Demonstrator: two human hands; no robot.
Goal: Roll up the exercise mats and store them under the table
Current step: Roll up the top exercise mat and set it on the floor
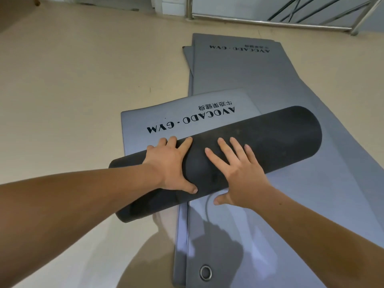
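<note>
Beige flooring (62, 80) spreads under a dark roll (270, 134) of exercise mat, which lies slantwise with both of a person's bare hands on it. The left hand (168, 163) presses on top of the roll toward its left end, fingers spread and nearly straight over the crest, thumb laid against the roll's near side. The right hand (239, 173) rests just to the right of it, at the roll's middle, fingers splayed apart and flat on the dark surface. Its thumb reaches out at the roll's near edge, and whether it touches the roll or the mat below cannot be told. Neither hand closes round anything.

Beyond the roll, the grey tail (153, 117) of the same mat lies flat and unrolled, its black lettering (207, 116) reading "AVOCADO · GYM" upside down to the camera. Beneath the roll, running both past its far side and back toward the camera, lie flat mats (259, 80) of the same grey, stacked with their edges slightly offset. The roll's left end overhangs them onto the flooring. On the near side of the roll, a metal eyelet (205, 272) sits in a corner of the stack. Far beyond the roll, a metal rail (270, 22) runs low by the wall.
</note>
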